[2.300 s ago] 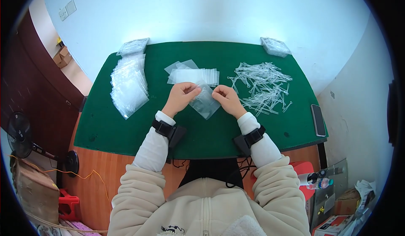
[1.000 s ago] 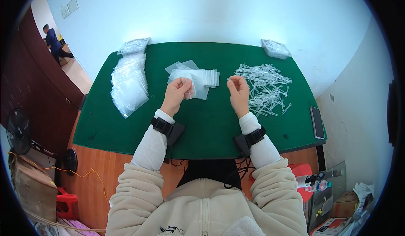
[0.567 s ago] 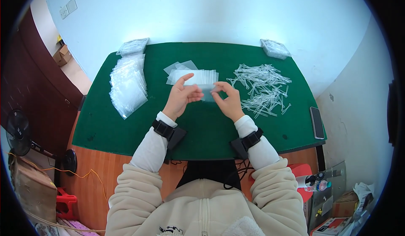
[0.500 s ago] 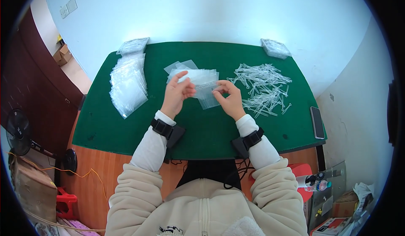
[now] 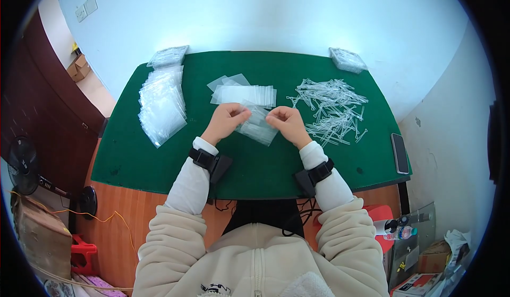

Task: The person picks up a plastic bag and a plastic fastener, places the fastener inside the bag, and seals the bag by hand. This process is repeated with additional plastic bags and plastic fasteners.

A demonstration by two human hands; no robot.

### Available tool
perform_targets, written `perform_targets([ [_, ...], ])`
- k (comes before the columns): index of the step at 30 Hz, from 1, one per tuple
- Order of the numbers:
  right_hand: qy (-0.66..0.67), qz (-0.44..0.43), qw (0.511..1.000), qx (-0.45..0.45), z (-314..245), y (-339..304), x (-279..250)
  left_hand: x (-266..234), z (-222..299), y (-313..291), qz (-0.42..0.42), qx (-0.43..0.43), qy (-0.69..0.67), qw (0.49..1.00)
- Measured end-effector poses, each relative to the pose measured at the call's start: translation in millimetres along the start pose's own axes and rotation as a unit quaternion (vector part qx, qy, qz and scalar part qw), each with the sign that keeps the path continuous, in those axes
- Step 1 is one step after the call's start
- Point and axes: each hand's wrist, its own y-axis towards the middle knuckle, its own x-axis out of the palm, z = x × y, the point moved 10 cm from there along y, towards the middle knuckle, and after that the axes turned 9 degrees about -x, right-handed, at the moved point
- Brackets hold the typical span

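Observation:
Between my hands, over the middle of the table, is a clear plastic bag (image 5: pixel 258 129), tilted, with its lower corner toward me. Whether anything lies inside it is hard to make out. My left hand (image 5: pixel 225 120) pinches its upper left edge, and my right hand (image 5: pixel 289 124) pinches its upper right edge. Just beyond lies a stack of flat clear bags (image 5: pixel 241 93). To the right are loose clear plastic sticks with ringed ends (image 5: pixel 332 103) in a heap. A fanned pile of clear bags (image 5: pixel 162 105) lies to the left.
Clear packets are stacked at the far left corner (image 5: pixel 169 57) and far right corner (image 5: pixel 348 60) of the green table (image 5: pixel 212 169). A phone (image 5: pixel 399 153) lies by the right edge. A white wall (image 5: pixel 265 15) stands behind the table. Black bands circle both my wrists.
My left fingers, spread before, have closed on the bag's left edge. The bag has turned and come slightly toward me, and my right hand still grips it.

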Motion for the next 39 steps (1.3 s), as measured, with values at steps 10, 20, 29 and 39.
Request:
perform_targets([
  [10,-0.078,0.161,0.981,-0.075,-21,0,-42,-9,3,-1,0.044,0.027,-0.093,0.994],
  [20,0.027,0.149,0.983,-0.100,-24,0,-46,-4,-1,-2,-0.010,-0.025,-0.234,0.972],
  [29,0.046,0.045,0.996,0.055,6,-2,-11,33,0,-6,-0.075,-0.002,-0.077,0.994],
  [39,-0.015,-0.035,0.999,0.026,9,-1,16,30,-11,-2,-0.011,-0.006,-0.011,1.000],
])
